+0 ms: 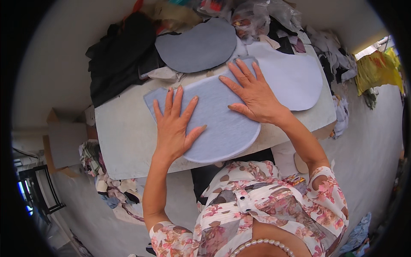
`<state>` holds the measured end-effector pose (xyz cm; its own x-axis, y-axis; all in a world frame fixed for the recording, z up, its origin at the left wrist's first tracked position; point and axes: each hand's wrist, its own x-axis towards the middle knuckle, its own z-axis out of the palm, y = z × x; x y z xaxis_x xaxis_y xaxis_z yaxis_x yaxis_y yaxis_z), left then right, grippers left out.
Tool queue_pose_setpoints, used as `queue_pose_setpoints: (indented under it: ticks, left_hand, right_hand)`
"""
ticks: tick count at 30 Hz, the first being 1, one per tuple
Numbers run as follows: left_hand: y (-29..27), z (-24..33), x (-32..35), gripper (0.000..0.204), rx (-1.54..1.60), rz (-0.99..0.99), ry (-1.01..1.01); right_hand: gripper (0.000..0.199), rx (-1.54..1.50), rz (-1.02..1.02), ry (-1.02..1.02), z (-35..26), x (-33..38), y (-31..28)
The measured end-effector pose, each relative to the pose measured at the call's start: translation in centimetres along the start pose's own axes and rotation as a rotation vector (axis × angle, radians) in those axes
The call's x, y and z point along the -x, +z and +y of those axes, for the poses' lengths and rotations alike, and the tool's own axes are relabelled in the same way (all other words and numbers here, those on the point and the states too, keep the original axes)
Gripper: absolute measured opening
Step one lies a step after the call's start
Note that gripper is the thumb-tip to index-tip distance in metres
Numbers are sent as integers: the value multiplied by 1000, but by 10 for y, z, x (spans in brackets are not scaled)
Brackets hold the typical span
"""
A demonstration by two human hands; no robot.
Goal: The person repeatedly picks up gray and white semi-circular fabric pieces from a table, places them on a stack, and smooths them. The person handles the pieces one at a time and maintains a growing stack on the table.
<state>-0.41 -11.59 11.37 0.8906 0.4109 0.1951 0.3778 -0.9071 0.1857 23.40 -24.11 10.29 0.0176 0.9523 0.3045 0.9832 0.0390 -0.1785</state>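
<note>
A pale blue-grey fabric piece [216, 122], cut with a rounded near edge, lies flat on a low whitish table [124, 137]. My left hand [174, 124] rests palm down on its left part, fingers spread. My right hand [252, 92] presses flat on its upper right part, fingers apart and pointing away from me. Neither hand grips anything. A darker grey rounded piece [197, 46] lies just beyond, and a white rounded piece [291, 75] lies to the right, partly under the blue-grey one.
Black cloth [122, 51] is heaped at the table's far left. Mixed scraps and plastic bags [257, 17] pile up at the back. Fabric offcuts [109, 188] litter the floor on the left, beside a cardboard box [64, 141]. Yellow cloth [376, 68] hangs at the right.
</note>
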Motion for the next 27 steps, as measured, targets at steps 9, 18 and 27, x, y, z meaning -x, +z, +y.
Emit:
queue_pose_setpoints:
  ticks: [9,18,27]
  left_hand:
    - [4,-3,5,68,12,36,31]
    - [-32,-32,-2,53,372,288,-37]
    - [-21,-107,-33,25,763,621,-385]
  right_hand:
    - [50,-35,142,-39,2,-32,-20]
    - [23,-305,-34,151,8,-251,59]
    - [15,-83,52,190,36,-292,128]
